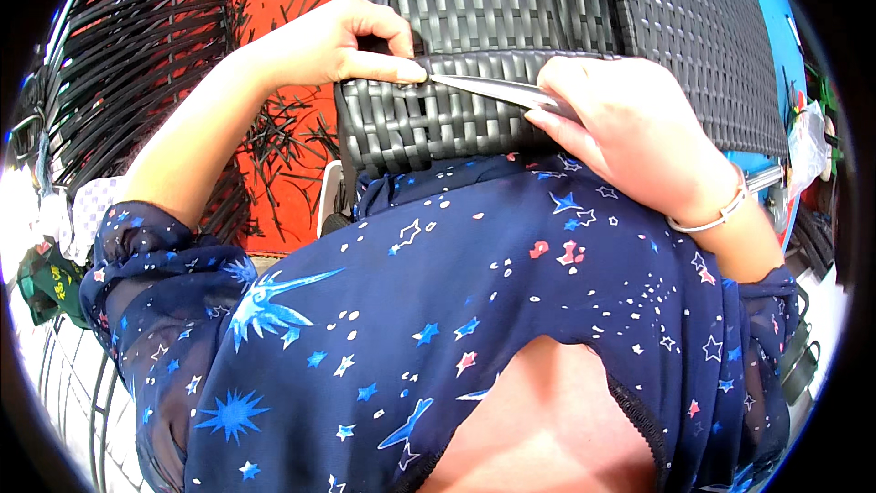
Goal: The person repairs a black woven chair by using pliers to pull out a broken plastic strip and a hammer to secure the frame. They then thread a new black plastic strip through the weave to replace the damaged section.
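Black woven wicker furniture (465, 132), made of flat glossy strips, lies in front of me against my lap. My left hand (351, 44) is at its left part, thumb and bent index finger closed on the rolled edge of the weave. My right hand (630, 119) grips a long, tapered silver metal tool (488, 89), its handle hidden in the palm. The tool points left, and its tip meets the weave right beside my left thumb. Whether a single strip is pinched under that thumb I cannot tell.
Several cut black strips (283, 132) are scattered over a red surface (278, 210) at the left. Beyond it stands a dark, slatted wicker piece (137, 55). Another woven panel (698, 27) rises at the right, next to a blue surface (776, 9). A clear plastic bag (808, 151) hangs at far right.
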A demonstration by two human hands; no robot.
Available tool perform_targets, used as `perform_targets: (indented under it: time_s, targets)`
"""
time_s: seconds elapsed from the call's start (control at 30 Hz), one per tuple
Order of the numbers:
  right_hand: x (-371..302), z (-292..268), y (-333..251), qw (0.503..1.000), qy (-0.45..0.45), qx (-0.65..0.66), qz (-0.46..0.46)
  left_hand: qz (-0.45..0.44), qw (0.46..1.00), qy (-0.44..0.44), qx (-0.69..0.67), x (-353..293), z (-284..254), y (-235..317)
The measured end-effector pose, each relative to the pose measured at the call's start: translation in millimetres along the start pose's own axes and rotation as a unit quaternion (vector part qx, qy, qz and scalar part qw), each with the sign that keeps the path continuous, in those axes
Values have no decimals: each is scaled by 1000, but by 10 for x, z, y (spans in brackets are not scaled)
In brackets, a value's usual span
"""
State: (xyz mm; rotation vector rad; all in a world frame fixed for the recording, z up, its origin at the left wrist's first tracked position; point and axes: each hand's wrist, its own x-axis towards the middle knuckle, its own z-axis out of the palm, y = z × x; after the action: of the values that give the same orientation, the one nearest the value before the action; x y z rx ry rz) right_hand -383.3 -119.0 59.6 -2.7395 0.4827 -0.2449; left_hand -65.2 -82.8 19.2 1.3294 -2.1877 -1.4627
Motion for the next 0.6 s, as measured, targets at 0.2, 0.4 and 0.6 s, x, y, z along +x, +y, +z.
perform_targets:
  time_s: [0.2,0.4,0.6]
  targets:
    - [56,-186,18,996,-54,-51,-44,26,999,30,7,21,19,-54]
    - [79,-223,24,991,-115,-60,-29,-22,999,-10,34,143,-24,45]
    - [80,-268,28,991,-92,-96,-27,-31,999,-7,36,199,-37,62]
